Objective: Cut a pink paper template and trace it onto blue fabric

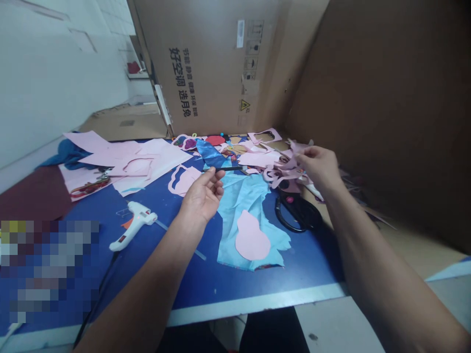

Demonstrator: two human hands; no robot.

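Observation:
My left hand (206, 193) pinches a thin black pen (232, 168) between thumb and finger, palm partly turned up. Over the pile at the back, my right hand (320, 164) has its fingers closed at pink paper scraps (285, 169); the grip point is small and partly hidden. Below and between the hands lies a wrinkled light-blue cloth (230, 211), with a gourd-shaped pink cutout (252, 236) flat on it. Black-handled scissors (300, 211) rest right of the cloth, under my right wrist. Beside my left hand is a pink cutout frame (176, 184).
A white glue gun (134, 223) with a clear stick lies on the blue table (198, 289), its cord trailing to the front edge. Pink sheets (91, 147) spread at the back left. Tall cardboard walls (221, 63) stand behind and on the right.

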